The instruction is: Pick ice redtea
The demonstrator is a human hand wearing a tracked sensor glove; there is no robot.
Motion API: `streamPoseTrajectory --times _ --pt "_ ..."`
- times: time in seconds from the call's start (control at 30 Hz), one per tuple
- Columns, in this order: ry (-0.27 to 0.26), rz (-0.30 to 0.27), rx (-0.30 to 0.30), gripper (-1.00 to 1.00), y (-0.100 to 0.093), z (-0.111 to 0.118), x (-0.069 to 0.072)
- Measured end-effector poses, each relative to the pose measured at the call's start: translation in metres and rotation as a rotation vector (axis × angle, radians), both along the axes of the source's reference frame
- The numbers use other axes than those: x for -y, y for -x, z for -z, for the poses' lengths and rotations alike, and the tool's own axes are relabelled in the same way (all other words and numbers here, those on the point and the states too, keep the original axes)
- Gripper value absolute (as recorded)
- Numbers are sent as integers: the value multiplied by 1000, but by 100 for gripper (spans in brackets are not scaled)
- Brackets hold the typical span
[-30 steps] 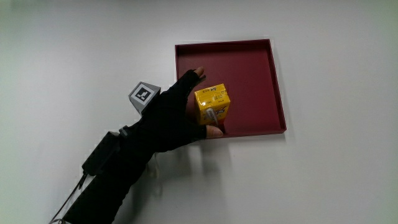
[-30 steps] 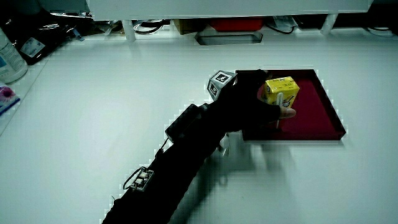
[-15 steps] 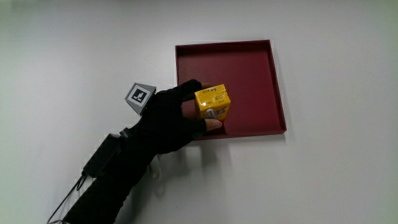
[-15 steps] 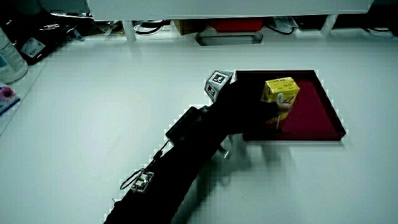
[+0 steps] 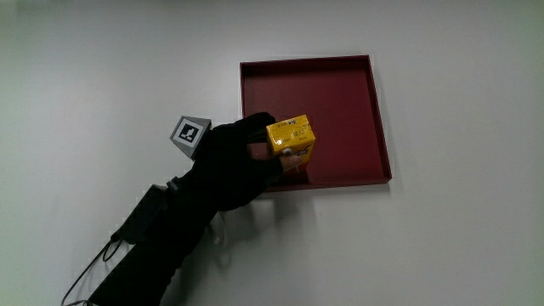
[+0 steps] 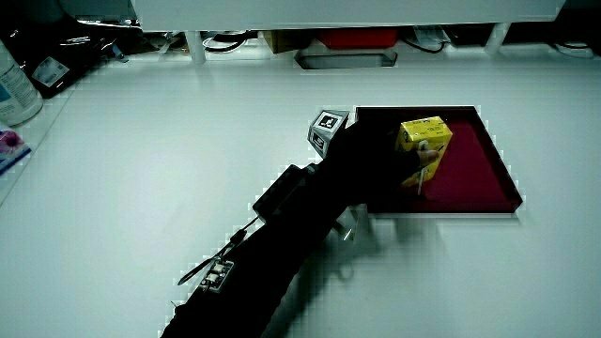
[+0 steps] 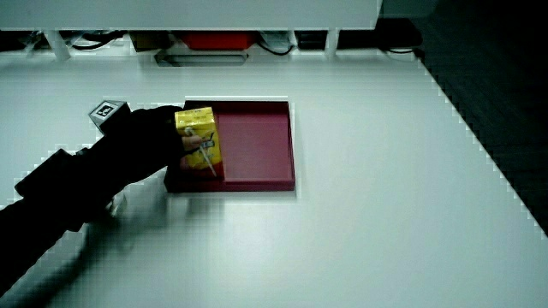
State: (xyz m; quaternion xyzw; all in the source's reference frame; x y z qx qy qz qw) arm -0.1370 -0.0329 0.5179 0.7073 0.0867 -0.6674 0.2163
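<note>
A yellow drink carton (image 5: 290,138) (image 6: 424,141) (image 7: 199,139), with a straw on its face, stands upright in the dark red tray (image 5: 340,93) (image 6: 474,178) (image 7: 257,141), near the tray's edge closest to the person. The gloved hand (image 5: 255,151) (image 6: 390,158) (image 7: 163,137) is shut on the carton, fingers wrapped around its sides. A patterned cube (image 5: 192,133) (image 6: 328,124) (image 7: 104,111) sits on the hand's back. The black-sleeved forearm (image 5: 161,229) runs across the table toward the person. Whether the carton still touches the tray floor I cannot tell.
The tray lies on a white table (image 5: 442,246). In both side views a low partition (image 6: 329,11) (image 7: 188,13) runs along the table's farther edge, with cables and boxes under it. In a side view, bottles (image 6: 14,89) stand at the table's edge.
The fingers have curled from spread beside the carton to closed around it. The thumb has tucked in against the carton. The carton stays at about the same spot.
</note>
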Motion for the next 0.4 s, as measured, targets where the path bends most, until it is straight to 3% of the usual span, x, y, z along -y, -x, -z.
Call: streamPoseTrajectory --times 0.2,0.23,0.4 --pt "-32 -7 -14 100 5 23 6" --pt "-36 -4 -38 100 7 29 7" --pt "-74 -8 18 100 21 51 11"
